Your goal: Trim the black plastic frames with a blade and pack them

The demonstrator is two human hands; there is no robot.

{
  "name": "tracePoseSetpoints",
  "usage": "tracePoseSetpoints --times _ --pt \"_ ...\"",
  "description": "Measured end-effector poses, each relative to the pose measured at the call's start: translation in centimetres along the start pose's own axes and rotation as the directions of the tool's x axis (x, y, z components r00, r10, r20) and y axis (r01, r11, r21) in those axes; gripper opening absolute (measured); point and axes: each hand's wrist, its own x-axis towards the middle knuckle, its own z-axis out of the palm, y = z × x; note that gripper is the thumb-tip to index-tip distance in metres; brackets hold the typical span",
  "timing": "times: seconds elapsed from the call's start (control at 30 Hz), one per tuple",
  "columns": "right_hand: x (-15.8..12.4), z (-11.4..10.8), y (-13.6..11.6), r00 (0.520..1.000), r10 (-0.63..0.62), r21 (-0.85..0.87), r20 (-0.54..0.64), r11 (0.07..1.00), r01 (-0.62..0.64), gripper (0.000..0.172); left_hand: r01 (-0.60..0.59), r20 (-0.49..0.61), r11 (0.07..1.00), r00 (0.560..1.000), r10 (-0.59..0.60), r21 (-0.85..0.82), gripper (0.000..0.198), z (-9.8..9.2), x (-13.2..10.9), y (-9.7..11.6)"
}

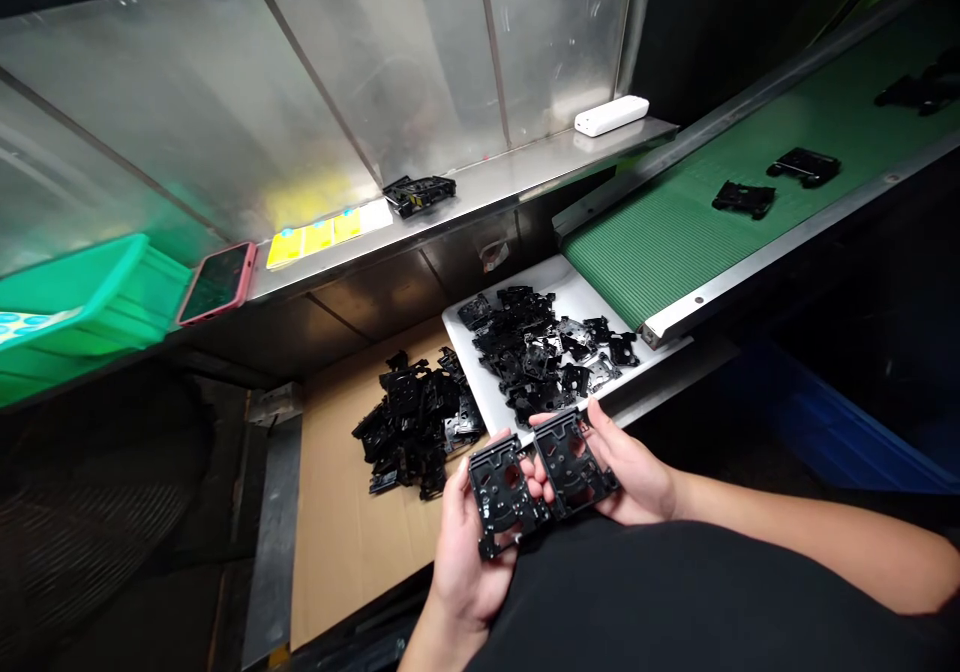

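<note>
Two flat black plastic frames with cut-outs are held side by side just in front of my body. My left hand (466, 552) is closed around the left black plastic frame (501, 497), thumb along its outer edge. The right black plastic frame (566, 467) is gripped by my right hand (634, 467), fingers beneath it and thumb at its upper corner. The inner edges of the two frames nearly meet, and I cannot tell whether they touch. Beyond them lie a pile of similar black parts (420, 412) on cardboard and another heap (525, 347) on a white tray (577, 277).
A green conveyor belt (675, 252) carrying several black parts slopes down to the tray from the right. Along the metal ledge (480, 197) sit a green bin (112, 292), a phone (217, 282), yellow cards (315, 239), black parts (418, 194) and a white box-shaped device (611, 115). Cardboard (345, 552) covers the bench.
</note>
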Motion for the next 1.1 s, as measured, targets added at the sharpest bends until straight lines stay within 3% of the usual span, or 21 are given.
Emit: tracePoseSetpoints --times 0.37,0.83,1.1 --pt "-1.4 -0.9 -2.4 0.999 -0.002 -0.025 -0.048 1.000 0.001 0.067 0.002 0.030 0.999 1.000 -0.003 0.043 0.049 2.3 1.1 -1.4" --pt "-2.7 -2.5 -8.2 0.994 0.062 -0.056 -0.091 0.996 -0.067 0.067 -0.001 0.059 0.999 0.998 0.003 -0.048 0.049 7.1 3.7 -3.6" --pt "-3.1 -3.5 -10.4 0.990 0.088 -0.055 -0.109 0.994 -0.094 0.068 0.000 0.047 0.994 0.999 0.005 -0.107 0.053 8.6 4.9 -5.0"
